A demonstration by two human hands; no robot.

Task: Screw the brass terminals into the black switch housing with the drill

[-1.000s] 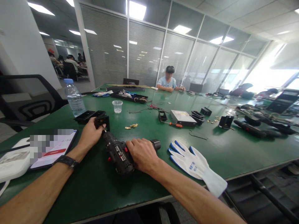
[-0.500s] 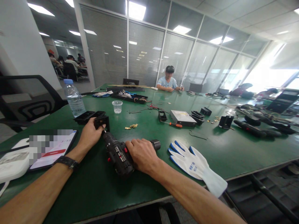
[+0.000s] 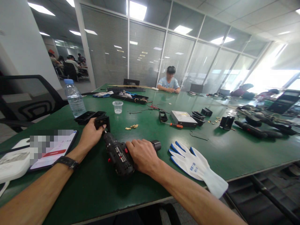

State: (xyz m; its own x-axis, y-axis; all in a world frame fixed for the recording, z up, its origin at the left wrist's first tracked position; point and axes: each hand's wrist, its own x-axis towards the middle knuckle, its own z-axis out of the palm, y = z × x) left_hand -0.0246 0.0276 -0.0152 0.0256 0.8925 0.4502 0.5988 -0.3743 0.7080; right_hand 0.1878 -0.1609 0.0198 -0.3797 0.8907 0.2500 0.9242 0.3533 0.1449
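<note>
While the right hand (image 3: pixel 142 156) wraps fully closed around the grip of the cordless drill (image 3: pixel 119 154), the tool lies low over the green table (image 3: pixel 234 156), nose pointed away from the body and its bit meeting the small black bracket (image 3: pixel 102 122) near the front left of the tabletop. Over there the left hand (image 3: pixel 90 135) is curled around that bracket, thumb on top, fingers closed against its near side, pinning it to the surface. That drill looks like the heavy one of the pair: dense body, battery end sticking out past the knuckles, hard casing, so I'd judge the handle is the right place to grip it, with the weight carried by the palm. The bracket reads as light, stiff, sharp-cornered plastic or thin metal; likely to spin or skid on the smooth mat unless clamped at its sides, clear of the bit. Just behind it sit more black trays (image 3: pixel 87 116), touching or nearly so. A few brass bits (image 3: pixel 132 126) lie a little beyond, a clear plastic cup (image 3: pixel 117 107) and a water bottle (image 3: pixel 74 98) farther back. To the right of the drill lies a white and blue work glove (image 3: pixel 198 167), limp and flat. At left, a tablet (image 3: pixel 52 150) rests near the wrist. Far across, another person (image 3: pixel 170 82) sits at work.
</note>
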